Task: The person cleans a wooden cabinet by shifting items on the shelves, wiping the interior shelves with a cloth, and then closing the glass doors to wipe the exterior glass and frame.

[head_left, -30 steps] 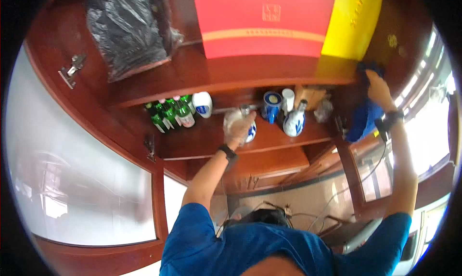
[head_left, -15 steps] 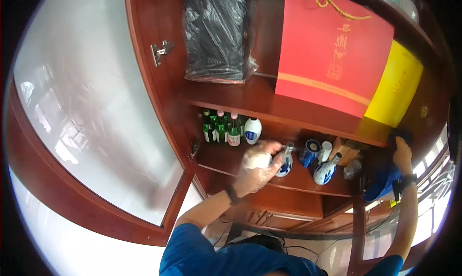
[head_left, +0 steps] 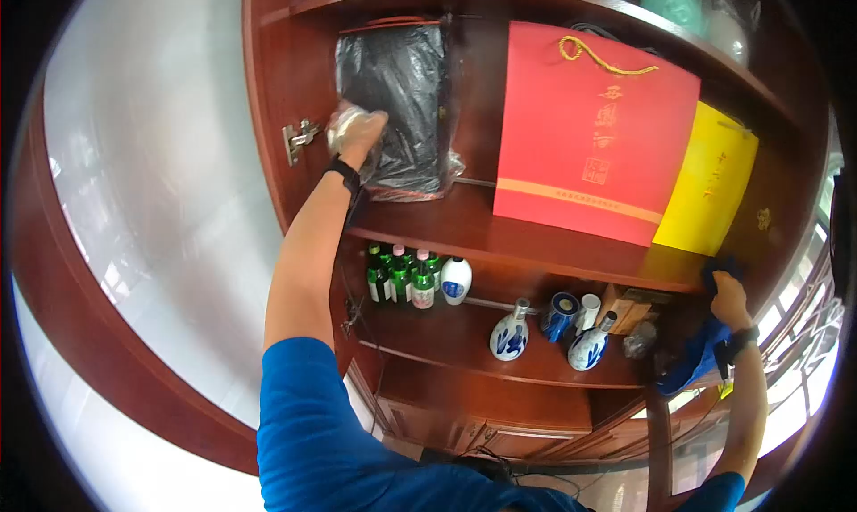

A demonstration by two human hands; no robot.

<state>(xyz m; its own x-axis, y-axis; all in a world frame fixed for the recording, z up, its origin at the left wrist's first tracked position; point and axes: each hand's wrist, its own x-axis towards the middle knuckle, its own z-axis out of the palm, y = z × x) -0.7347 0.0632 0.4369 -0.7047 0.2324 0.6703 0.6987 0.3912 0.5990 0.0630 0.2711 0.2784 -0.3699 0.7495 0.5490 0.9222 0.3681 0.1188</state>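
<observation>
My left hand (head_left: 361, 139) is raised to the upper shelf, at the left side of a box-shaped package in black plastic (head_left: 402, 101). Its fingers are closed around a white, clear-plastic-wrapped item (head_left: 344, 126), blurred and partly covered by the hand. Far to the right, my right hand (head_left: 732, 299) grips a dark blue cloth (head_left: 692, 360) that hangs down by the cabinet's right edge. On the lower shelf stand a blue-and-white bottle (head_left: 510, 336) and a second, tilted-looking patterned bottle (head_left: 590, 347).
Several green bottles (head_left: 399, 284) stand beside a white bottle (head_left: 456, 281) on the lower shelf. A red gift bag (head_left: 594, 137) and a yellow bag (head_left: 711, 177) fill the upper shelf's right part. At the left, the glass door (head_left: 161, 199) hangs open.
My left hand has risen from the lower shelf to the upper left, carrying the white item with it. The camera's view has tilted upward. My right hand still holds the cloth.
</observation>
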